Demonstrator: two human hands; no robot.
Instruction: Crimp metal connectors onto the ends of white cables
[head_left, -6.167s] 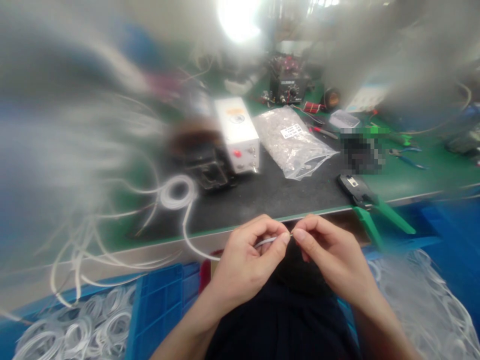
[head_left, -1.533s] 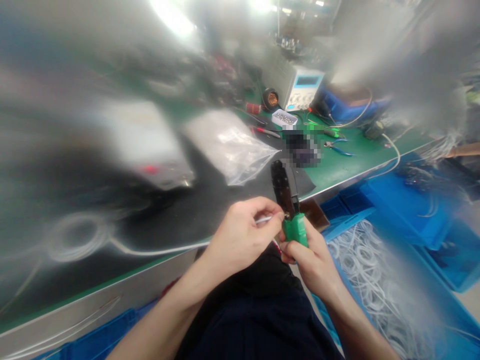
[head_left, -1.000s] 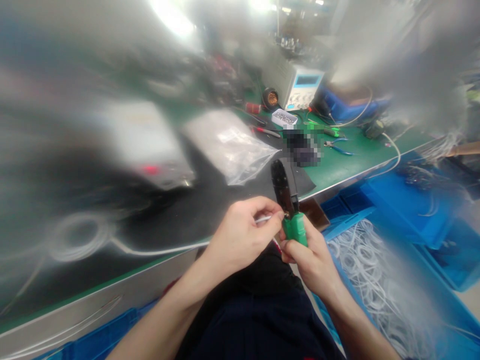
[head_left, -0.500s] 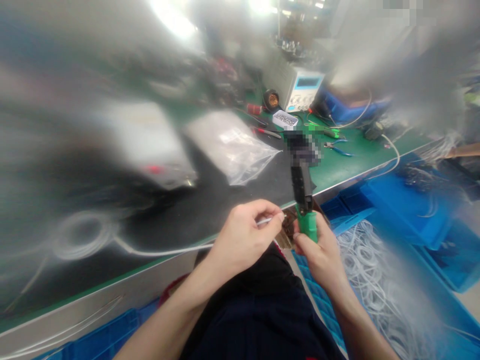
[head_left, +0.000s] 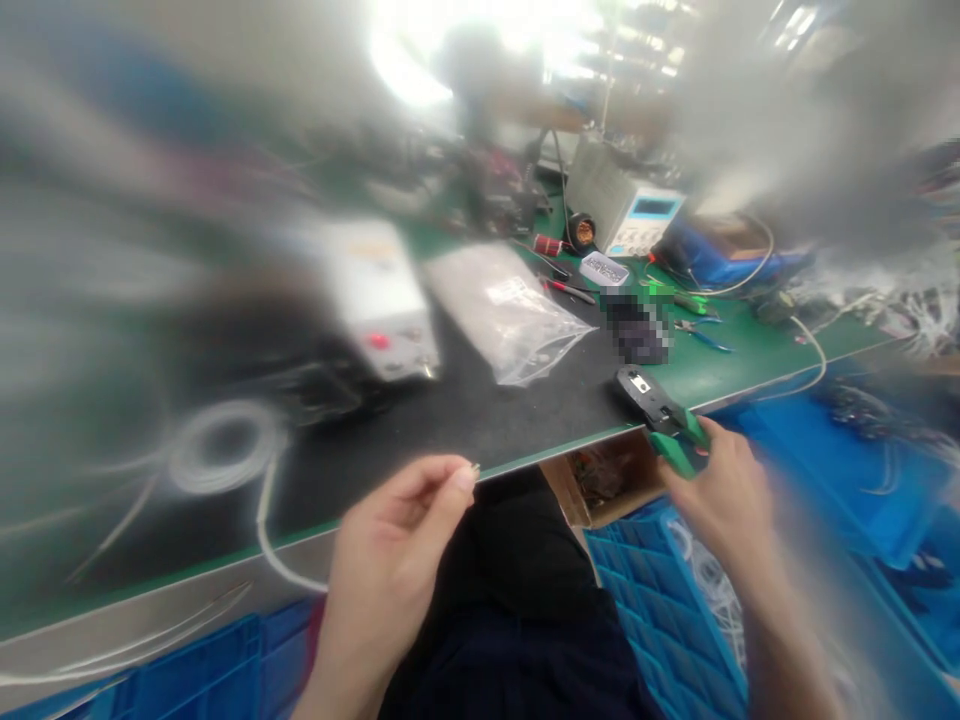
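My left hand is in a pinch just off the bench's front edge, with a tiny end of white cable poking from between thumb and forefinger. That cable appears to run behind the wrist to a loose coil on the black mat. My right hand is wrapped round the green handles of a crimping tool. Its black head points away from me and lies at or just over the bench edge, with the handles spread. The two hands are well apart.
Behind lie a clear plastic bag, a white device with a red button, a tray of small metal parts, red-handled pliers, blue-handled cutters and a power supply. Below are a cardboard box and a blue crate.
My hands have moved apart, the left one leftward with the cable end. The crimping tool has swung from upright beside the left hand down to the bench edge, its handles now spread.
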